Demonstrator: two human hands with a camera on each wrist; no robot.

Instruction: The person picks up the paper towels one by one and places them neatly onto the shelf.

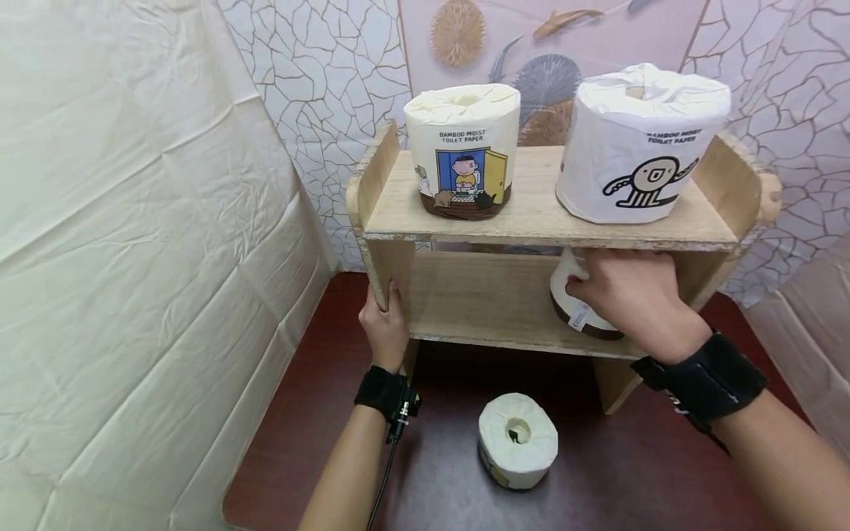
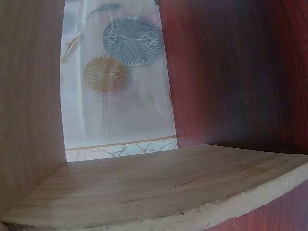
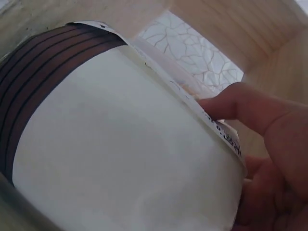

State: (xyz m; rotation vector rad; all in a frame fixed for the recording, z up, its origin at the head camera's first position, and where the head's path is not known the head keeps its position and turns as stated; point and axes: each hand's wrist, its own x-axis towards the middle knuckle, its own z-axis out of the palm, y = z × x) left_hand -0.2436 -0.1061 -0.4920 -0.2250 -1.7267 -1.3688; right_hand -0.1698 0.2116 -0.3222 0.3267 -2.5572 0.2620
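My left hand (image 1: 385,330) grips the front edge of the left side panel of a two-tier wooden shelf (image 1: 478,295). In the left wrist view only bare shelf boards (image 2: 134,187) show, with the hand hidden. On the lower tier, at its right, my right hand (image 1: 631,299) holds a white toilet paper roll (image 1: 563,295) with a brown lower band. The right wrist view has this roll (image 3: 120,139) tilted, thumb and fingers at its end beside a printed wrapper edge. The upper board hides part of the roll and fingers.
On the upper tier stand two wrapped toilet paper rolls, one with a cartoon doorway (image 1: 465,155) and one with a black line figure (image 1: 637,147). Another roll (image 1: 518,450) stands on the dark red table (image 1: 285,435) before the shelf. Pale cloth (image 1: 133,221) hangs at the left.
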